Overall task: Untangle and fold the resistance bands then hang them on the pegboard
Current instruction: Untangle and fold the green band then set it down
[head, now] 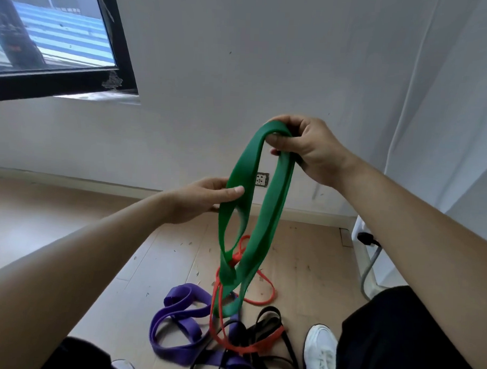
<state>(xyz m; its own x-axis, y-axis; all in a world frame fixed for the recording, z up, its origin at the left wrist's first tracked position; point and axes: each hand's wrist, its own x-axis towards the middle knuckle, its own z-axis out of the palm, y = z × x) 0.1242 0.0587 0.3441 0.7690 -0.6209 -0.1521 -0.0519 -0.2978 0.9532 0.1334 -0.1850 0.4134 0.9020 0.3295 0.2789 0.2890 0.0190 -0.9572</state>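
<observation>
1. Head view: the right hand [308,151] holds up the wide green rubber resistance band [275,202] by its top bend, fingers [284,121] curled tightly round it.
2. The left hand [205,199] pinches the band's left strand lower down, thumb in front, the other fingers behind.
3. The band's lower end hangs into a tangle of a thin red band [269,338], a broad purple band [187,325] and black bands [271,309] on the pale wooden floor [303,256].

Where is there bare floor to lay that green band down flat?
Wooden floor lies bare on the left, between the baseboard and the left forearm. A smaller patch, flecked with debris, sits between the red band and the grey cable. Crowded: near the feet, the purple band, red band and black bands tangle beside the white shoe.
</observation>
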